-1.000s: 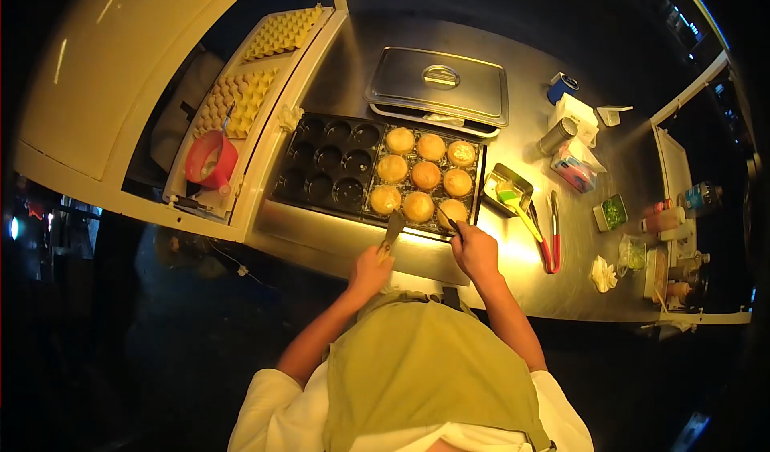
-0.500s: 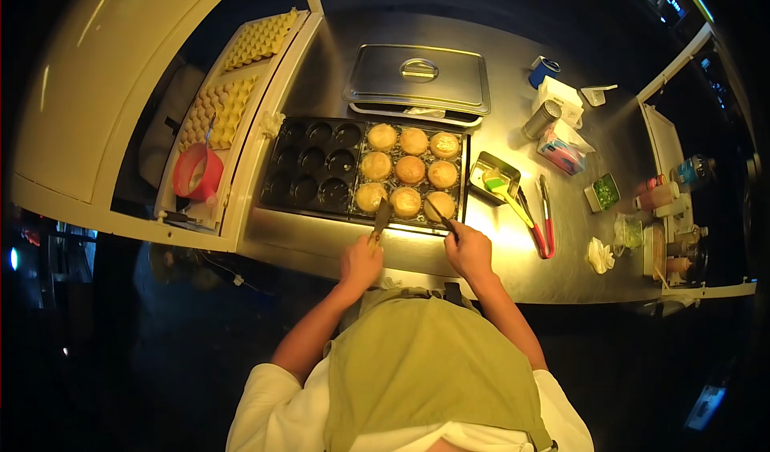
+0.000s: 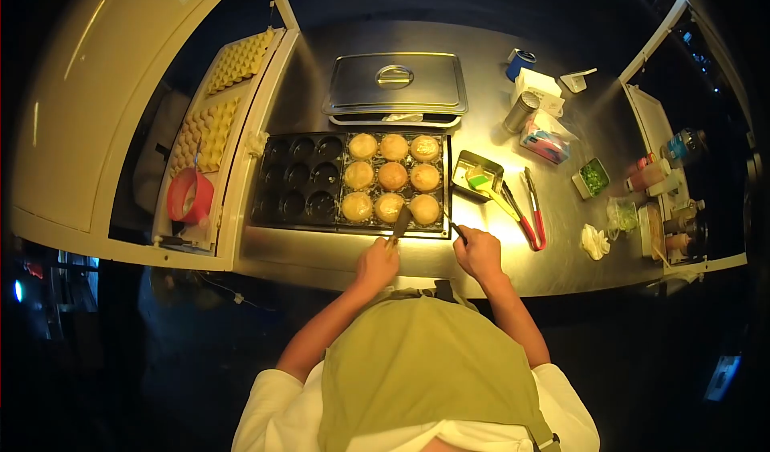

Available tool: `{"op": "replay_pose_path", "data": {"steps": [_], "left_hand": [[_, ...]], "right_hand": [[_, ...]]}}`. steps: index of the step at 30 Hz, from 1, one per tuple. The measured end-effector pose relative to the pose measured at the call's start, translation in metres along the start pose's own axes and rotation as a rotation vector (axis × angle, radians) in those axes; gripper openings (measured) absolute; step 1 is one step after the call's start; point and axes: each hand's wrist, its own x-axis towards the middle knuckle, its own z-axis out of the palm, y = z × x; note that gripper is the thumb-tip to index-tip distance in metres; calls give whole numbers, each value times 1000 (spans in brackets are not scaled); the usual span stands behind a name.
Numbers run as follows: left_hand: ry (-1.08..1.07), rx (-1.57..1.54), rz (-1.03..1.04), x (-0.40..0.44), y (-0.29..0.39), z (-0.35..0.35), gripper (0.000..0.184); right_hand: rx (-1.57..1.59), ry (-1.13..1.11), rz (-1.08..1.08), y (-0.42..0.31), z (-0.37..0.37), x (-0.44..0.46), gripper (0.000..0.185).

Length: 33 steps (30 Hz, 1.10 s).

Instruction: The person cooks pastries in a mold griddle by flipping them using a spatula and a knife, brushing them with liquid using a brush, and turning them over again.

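My left hand (image 3: 377, 264) is closed round the handle of a flat spatula (image 3: 402, 221), whose blade lies at the front edge of the pan, between the middle and right cakes of the front row. My right hand (image 3: 479, 253) grips a thin dark tool (image 3: 456, 228) whose tip is near the pan's front right corner. Several round golden cakes (image 3: 393, 176) sit in three rows in the right half of the black moulded pan (image 3: 297, 174). The moulds of the left half hold no cakes.
Behind the pan lies a lidded steel tray (image 3: 397, 83). To the right are a small tin (image 3: 478, 176) with a green brush, red-handled tongs (image 3: 537, 223), a tissue box (image 3: 545, 137) and chopped greens (image 3: 593, 178). Egg trays (image 3: 204, 135) and a pink pot (image 3: 189, 195) stand left.
The view has shifted, moving the counter leftward in frame. The spatula has moved right along the front row, and the right-hand tool has shifted off the front right cake.
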Motion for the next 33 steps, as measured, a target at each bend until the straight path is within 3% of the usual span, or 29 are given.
{"op": "replay_pose_path", "data": {"steps": [3, 8, 12, 14, 19, 22, 27, 30, 33], "left_hand": [[76, 1, 29, 10, 0, -6, 25], [-7, 67, 6, 5, 18, -32, 26], [-11, 84, 71, 5, 12, -17, 27], [20, 84, 63, 10, 9, -13, 27], [55, 70, 7, 2, 15, -24, 27], [-20, -10, 19, -6, 15, -20, 27], [56, -25, 16, 9, -8, -4, 30], [107, -98, -91, -1, 8, -41, 30], [117, -149, -208, 2, -5, -70, 30]], "right_hand": [[14, -20, 34, -6, -11, -11, 17], [58, -27, 210, 0, -23, -15, 26], [87, 72, 101, 0, -7, -10, 22], [24, -40, 36, -1, -3, -16, 19], [110, -11, 166, 4, -26, -27, 31], [113, 87, 115, 6, -9, -21, 28], [11, -115, 188, -12, -21, -19, 22], [151, 3, 198, -16, -33, -11, 22], [173, -44, 129, -35, -27, 20, 25]]}}
